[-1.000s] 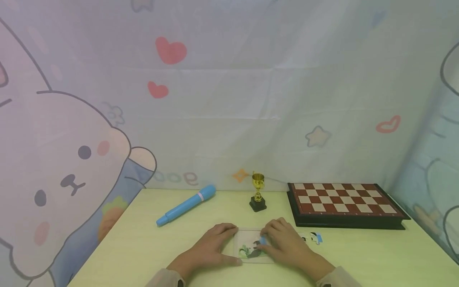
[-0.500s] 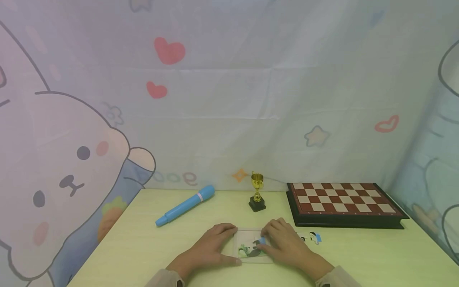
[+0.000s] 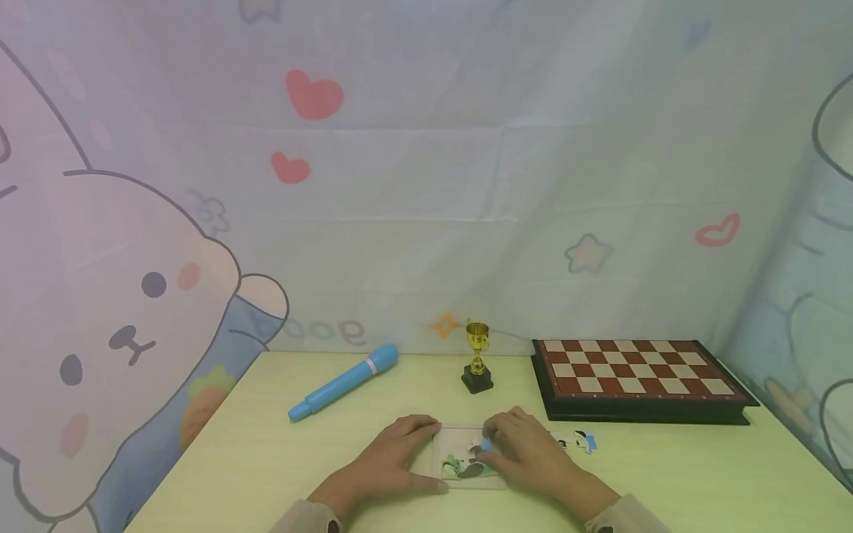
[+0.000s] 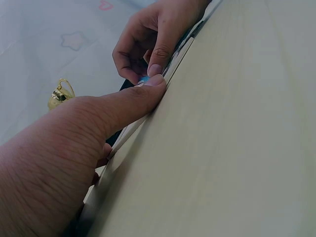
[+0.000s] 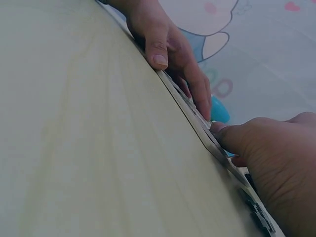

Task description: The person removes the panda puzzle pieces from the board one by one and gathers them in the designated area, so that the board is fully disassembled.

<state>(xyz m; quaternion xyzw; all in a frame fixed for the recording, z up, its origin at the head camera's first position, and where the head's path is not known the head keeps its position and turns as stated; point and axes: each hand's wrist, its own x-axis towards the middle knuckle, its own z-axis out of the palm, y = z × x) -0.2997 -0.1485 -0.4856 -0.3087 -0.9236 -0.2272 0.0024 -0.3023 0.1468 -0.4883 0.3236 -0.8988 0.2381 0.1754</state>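
Observation:
A flat, pale puzzle tray [image 3: 476, 484] lies on the table between the two hands, with green, white and dark puzzle pieces [image 3: 460, 468] in its lower part. My left hand [image 3: 392, 459] grips the tray's left side, thumb at the near corner and fingers at the far corner. Over the tray's right part, my right hand [image 3: 529, 453] pinches a puzzle piece [image 3: 487, 445] showing blue, between thumb and fingers. The hand covers much of that piece. In the left wrist view, a bit of blue piece [image 4: 143, 79] shows at the right fingertips.
Loose puzzle pieces [image 3: 585, 442] lie right of the right hand. Behind them stands a black-sided checkered board box [image 3: 640, 370]. A small gold trophy [image 3: 477, 359] is behind the tray, and a blue pen-shaped object [image 3: 343, 383] lies at back left. A printed cloth [image 3: 426, 185] hangs behind.
The right hand has shifted very slightly over the tray with the blue piece. The left hand keeps its hold on the tray.

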